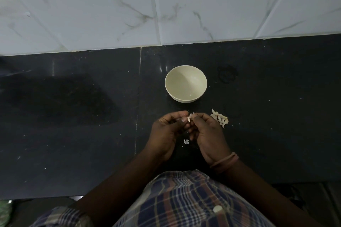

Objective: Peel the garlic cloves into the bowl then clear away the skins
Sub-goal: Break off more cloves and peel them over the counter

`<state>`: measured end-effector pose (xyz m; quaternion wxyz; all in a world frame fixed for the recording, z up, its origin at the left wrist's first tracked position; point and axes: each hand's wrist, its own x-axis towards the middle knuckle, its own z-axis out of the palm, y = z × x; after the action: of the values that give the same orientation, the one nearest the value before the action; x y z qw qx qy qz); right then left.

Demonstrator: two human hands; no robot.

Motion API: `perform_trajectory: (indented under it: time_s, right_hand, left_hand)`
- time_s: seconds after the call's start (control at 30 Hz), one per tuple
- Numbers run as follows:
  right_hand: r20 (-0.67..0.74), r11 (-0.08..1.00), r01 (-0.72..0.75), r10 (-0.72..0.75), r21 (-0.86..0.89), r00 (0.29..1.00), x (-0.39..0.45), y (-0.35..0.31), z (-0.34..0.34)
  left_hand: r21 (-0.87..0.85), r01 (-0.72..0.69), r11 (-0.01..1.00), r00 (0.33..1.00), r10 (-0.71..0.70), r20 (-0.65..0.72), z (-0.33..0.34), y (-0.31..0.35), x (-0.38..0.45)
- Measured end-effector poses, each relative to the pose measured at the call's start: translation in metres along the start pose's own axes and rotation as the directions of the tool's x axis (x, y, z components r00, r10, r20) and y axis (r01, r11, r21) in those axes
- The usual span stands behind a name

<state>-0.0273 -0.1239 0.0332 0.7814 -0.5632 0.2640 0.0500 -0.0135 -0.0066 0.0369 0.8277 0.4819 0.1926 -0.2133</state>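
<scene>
- Left hand (167, 131) and right hand (207, 134) meet with curled fingertips pinching one garlic clove (189, 117) between them
- Bowl (185, 84) sits just beyond on the counter (73, 116); skins (220, 117) lie beside the right hand

— What is the garlic clove (189, 118) doing?

— It is small and pale, with skin flaring off it, pinched between the fingertips of the left hand (167, 132) and the right hand (208, 134), held over the bench just in front of the bowl.

— And the bowl (186, 84)?

— Cream, round and upright, midway between the bench's back and front edges. Nothing shows inside except one tiny pale speck low down.

— The skins?

— A pile of skins (220, 117) lies on the bench just right of the right hand. A loose flake (186, 141) lies below the hands.
</scene>
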Motion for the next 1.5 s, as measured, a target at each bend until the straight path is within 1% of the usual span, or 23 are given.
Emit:
perform_trajectory:
  time_s: [0.07, 0.13, 0.23, 0.37, 0.43, 0.53, 0.63, 0.73, 0.83, 0.97, 1.07, 1.23, 1.3, 1.43, 1.5]
  right_hand:
    - [-0.054, 0.995, 0.049, -0.054, -0.087, 0.997, 0.005, -0.002, -0.004]
    - [-0.041, 0.982, 0.097, -0.105, -0.165, 0.994, 0.009, -0.005, -0.008]
    - [-0.034, 0.96, 0.153, -0.166, -0.236, 0.986, 0.006, -0.004, -0.009]
    - [-0.065, 0.929, 0.16, -0.192, -0.334, 0.979, 0.003, 0.007, -0.015]
    - [-0.021, 0.874, 0.187, -0.219, -0.449, 0.975, 0.002, 0.01, -0.018]
    - [0.062, 0.76, 0.251, -0.269, -0.6, 0.961, 0.0, 0.007, -0.021]
    - [0.088, 0.667, 0.31, -0.344, -0.678, 0.935, -0.001, 0.002, -0.021]
    - [0.118, 0.672, 0.371, -0.391, -0.641, 0.913, 0.0, -0.003, -0.023]
    - [0.207, 0.676, 0.421, -0.376, -0.605, 0.903, -0.003, -0.005, -0.022]
    - [0.282, 0.593, 0.524, -0.454, -0.612, 0.845, -0.009, -0.004, -0.021]
    - [0.29, 0.573, 0.541, -0.474, -0.616, 0.831, -0.008, -0.005, -0.02]
    - [0.272, 0.576, 0.515, -0.458, -0.635, 0.847, -0.011, -0.007, -0.018]
    - [0.262, 0.605, 0.497, -0.438, -0.622, 0.86, -0.01, -0.007, -0.017]
    - [0.205, 0.733, 0.387, -0.331, -0.56, 0.921, -0.012, -0.013, -0.014]
    - [0.177, 0.777, 0.34, -0.291, -0.53, 0.94, -0.013, -0.014, -0.013]
  left_hand:
    - [0.023, -0.011, 1.0, 1.0, 0.011, 0.026, 0.0, 0.0, -0.001]
    - [-0.012, -0.018, 1.0, 0.999, 0.019, 0.03, -0.003, 0.001, 0.0]
    - [-0.05, -0.007, 0.999, 1.0, 0.007, -0.004, -0.01, 0.005, 0.002]
    - [-0.091, 0.012, 0.996, 1.0, -0.013, -0.004, -0.017, 0.006, 0.0]
    - [-0.107, 0.01, 0.994, 1.0, -0.01, -0.005, -0.018, 0.003, 0.0]
    - [-0.136, -0.017, 0.991, 1.0, 0.014, -0.026, -0.014, 0.0, 0.0]
    - [-0.136, -0.031, 0.99, 0.999, 0.028, -0.024, -0.011, -0.006, -0.003]
    - [-0.121, -0.039, 0.992, 0.999, 0.036, -0.024, -0.011, -0.01, -0.005]
    - [-0.12, -0.034, 0.992, 0.999, 0.033, -0.016, -0.013, -0.011, -0.006]
    - [-0.141, -0.04, 0.989, 0.999, 0.037, -0.025, -0.012, -0.013, -0.008]
    - [-0.12, -0.05, 0.992, 0.998, 0.047, -0.03, -0.013, -0.012, -0.008]
    - [-0.032, -0.073, 0.997, 0.997, 0.072, -0.018, -0.013, -0.01, -0.009]
    - [-0.032, -0.065, 0.997, 0.998, 0.065, -0.005, -0.012, -0.009, -0.009]
    - [-0.09, -0.016, 0.996, 0.999, 0.02, 0.047, -0.01, -0.006, -0.008]
    - [-0.109, 0.005, 0.994, 0.998, 0.002, 0.065, -0.009, -0.005, -0.008]
